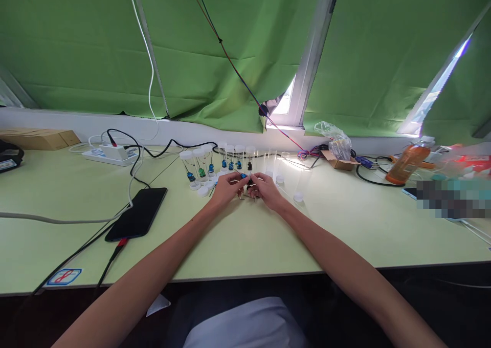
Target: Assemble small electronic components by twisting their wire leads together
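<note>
Both hands meet above the middle of the table, fingertips pinched close together. My left hand (226, 188) is closed on a small blue piece (243, 176) that shows at its fingertips. Beside it my right hand (265, 190) is closed around a small dark piece (250, 181); its exact shape is too small to make out. Just behind the hands stand several clear tubes (210, 158) with white caps, holding small blue, green or black pieces on thin dark stems. Right of my right hand lie clear tubes and loose white caps (298, 197).
A black phone (138, 215) with a cable lies at left, a white power strip (111, 156) behind it. Farther right are a small open cardboard box (339, 159) with a plastic bag and an orange bottle (408, 161). Cables run along the table's back.
</note>
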A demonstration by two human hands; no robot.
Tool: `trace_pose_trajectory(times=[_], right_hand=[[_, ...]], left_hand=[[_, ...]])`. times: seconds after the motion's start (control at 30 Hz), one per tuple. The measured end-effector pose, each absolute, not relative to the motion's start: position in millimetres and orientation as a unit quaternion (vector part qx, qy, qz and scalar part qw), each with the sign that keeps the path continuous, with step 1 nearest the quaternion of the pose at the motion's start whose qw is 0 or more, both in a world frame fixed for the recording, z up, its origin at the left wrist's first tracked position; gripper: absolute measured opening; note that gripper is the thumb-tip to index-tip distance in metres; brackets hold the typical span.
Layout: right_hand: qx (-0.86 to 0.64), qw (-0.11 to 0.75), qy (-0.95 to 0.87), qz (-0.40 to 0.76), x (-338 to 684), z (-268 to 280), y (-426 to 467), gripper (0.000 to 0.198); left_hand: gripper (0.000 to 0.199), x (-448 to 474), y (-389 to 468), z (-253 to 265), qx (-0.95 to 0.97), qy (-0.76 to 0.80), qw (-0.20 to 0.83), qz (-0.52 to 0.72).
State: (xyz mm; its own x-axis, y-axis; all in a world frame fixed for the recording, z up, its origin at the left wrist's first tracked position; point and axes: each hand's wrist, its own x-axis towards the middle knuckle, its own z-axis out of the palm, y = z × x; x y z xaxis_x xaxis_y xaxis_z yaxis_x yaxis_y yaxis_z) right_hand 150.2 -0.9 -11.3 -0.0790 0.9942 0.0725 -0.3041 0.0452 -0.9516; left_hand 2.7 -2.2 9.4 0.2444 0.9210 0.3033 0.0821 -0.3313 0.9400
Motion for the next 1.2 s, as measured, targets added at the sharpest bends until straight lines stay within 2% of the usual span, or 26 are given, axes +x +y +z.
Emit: trace_pose_trajectory(times=[0.47,0.8,1.2], right_hand=[[-0.407,0.546,-0.477,0.556,151.4,-12.3,-3.2,0.026],[-0.4,0.544,-0.478,0.562,150.1,-11.6,-4.1,0.034],[-0.391,0.527,-0.494,0.57,151.5,-13.4,-2.6,0.044]], left_hand=[[0.038,2.4,-4.3,8.8,0.723,0.379,0.377,0.438],[0.044,3.2,1.3,1.6,0.701,0.4,0.367,0.462],[0.041,3.7,-0.4,3.3,0.699,0.409,0.346,0.473]])
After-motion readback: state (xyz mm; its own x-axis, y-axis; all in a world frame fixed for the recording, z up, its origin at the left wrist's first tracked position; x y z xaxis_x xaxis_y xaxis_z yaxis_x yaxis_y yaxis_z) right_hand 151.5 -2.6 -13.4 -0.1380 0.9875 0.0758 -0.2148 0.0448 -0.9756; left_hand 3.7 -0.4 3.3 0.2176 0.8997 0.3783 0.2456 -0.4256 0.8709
